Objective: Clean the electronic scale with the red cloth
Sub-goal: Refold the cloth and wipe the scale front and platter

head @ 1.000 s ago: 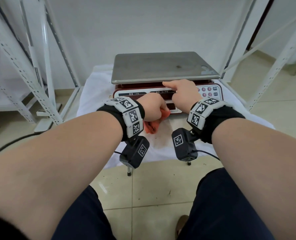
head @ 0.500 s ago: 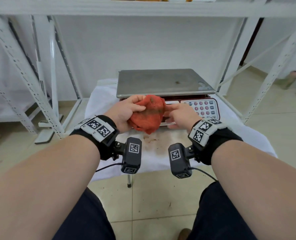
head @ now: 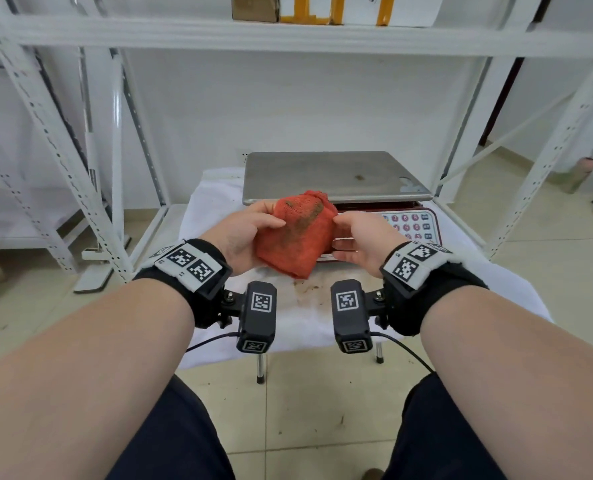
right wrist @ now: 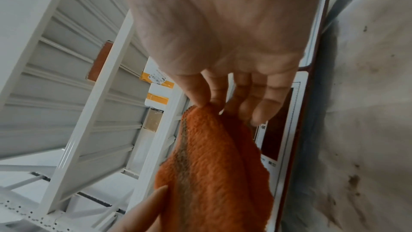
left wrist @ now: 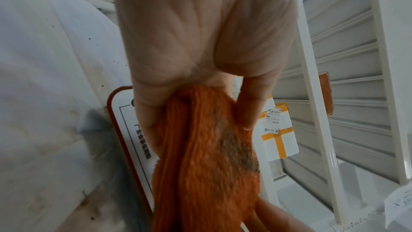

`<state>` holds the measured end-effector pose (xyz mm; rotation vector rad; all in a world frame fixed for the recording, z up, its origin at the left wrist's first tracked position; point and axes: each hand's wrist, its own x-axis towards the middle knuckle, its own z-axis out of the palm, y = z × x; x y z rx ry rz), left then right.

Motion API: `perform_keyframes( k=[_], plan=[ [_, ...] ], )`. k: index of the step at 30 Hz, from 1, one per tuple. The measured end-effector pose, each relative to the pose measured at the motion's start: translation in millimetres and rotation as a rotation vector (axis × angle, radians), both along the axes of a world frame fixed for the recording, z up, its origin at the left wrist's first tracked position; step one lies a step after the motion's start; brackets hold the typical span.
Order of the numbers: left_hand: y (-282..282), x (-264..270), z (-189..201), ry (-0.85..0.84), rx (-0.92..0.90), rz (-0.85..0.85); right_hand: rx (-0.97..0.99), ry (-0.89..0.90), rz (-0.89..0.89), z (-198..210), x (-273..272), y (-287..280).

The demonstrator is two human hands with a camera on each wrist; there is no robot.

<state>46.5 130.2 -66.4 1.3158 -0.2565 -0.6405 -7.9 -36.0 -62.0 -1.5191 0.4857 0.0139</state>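
Head view, change: the red cloth (head: 296, 233) is now held up off the white cover (head: 215, 199), between both hands; one second ago it was squeezed low in the left fist by the front panel.
Head view, more change: a shelf with boxes (head: 336, 8) is now seen at the top; before, it was out of the picture.
Left hand (head: 243, 237): fingers are curled around the left side of the cloth, with the thumb pressed on its front.
Right hand (head: 360, 240): the right top edge of the cloth is pinched by the thumb and first finger; the other fingers are loosely spread.
Cloth: a brown dirty patch is seen on its front face, and it is held up in front of the scale.
Electronic scale (head: 336, 176): it is set on the white cover; a small brown spot is seen on its metal plate.
Writing: round number keys (head: 411, 225) are seen on the scale; 7, 8 and 9 can be read in the top row.
Left wrist view: black writing is printed on the scale's panel (left wrist: 131, 130), too blurred to be read; a white parcel (left wrist: 278, 137) with yellow tape and barcode labels is shown.
Right wrist view: the pinch at the cloth's corner (right wrist: 200, 110) is shown close up, and the dark display window (right wrist: 276, 126) is seen behind it.
Cover: brown crumbs are scattered on it (head: 308, 289) under the cloth.
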Motion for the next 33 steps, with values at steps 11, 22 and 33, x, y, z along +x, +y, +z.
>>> perform_keyframes(
  k=[11, 22, 33],
  plan=[
    [8, 8, 0, -0.054, 0.235, 0.097, 0.060, -0.107, -0.045, 21, 1, 3],
    [16, 0, 21, -0.196, 0.563, -0.005, -0.315, -0.114, -0.052, 38, 0, -4],
    [12, 4, 14, -0.062, 0.610, 0.109, -0.362, -0.122, -0.069, 42, 1, -9]
  ],
)
